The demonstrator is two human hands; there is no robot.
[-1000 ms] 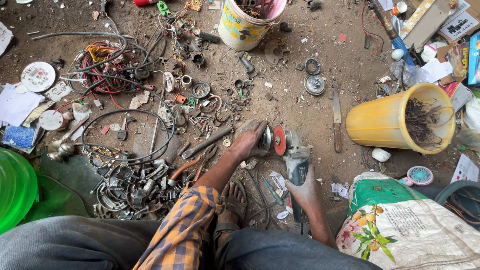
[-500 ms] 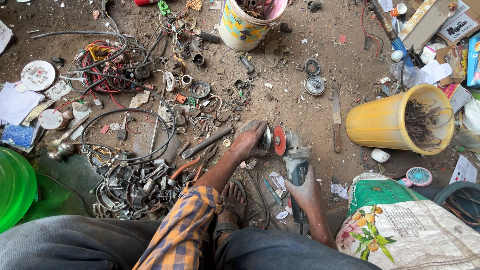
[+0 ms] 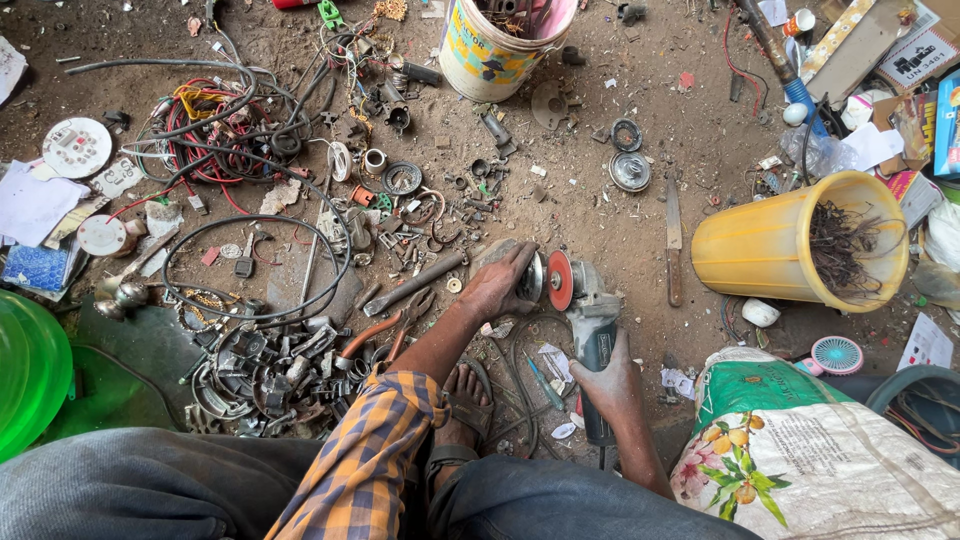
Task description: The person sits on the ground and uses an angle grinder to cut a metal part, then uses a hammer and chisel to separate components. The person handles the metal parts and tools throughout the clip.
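Observation:
My right hand (image 3: 610, 385) grips the grey body of an angle grinder (image 3: 590, 320) lying low over the dirt floor, its orange-red disc (image 3: 559, 280) upright and facing left. My left hand (image 3: 500, 282), sleeve in orange and blue plaid, presses a round metal part (image 3: 531, 277) against that disc. My sandalled foot (image 3: 462, 405) rests just below the two hands, between my knees.
A yellow bucket (image 3: 770, 245) of dark wire scraps lies tipped at right, a knife (image 3: 674, 240) beside it. A printed bucket (image 3: 490, 50) stands at the top. Tangled cables (image 3: 225, 130), pliers (image 3: 385, 330) and metal scrap cover the left; a green tub (image 3: 30, 370) and printed sack (image 3: 820, 450) flank my legs.

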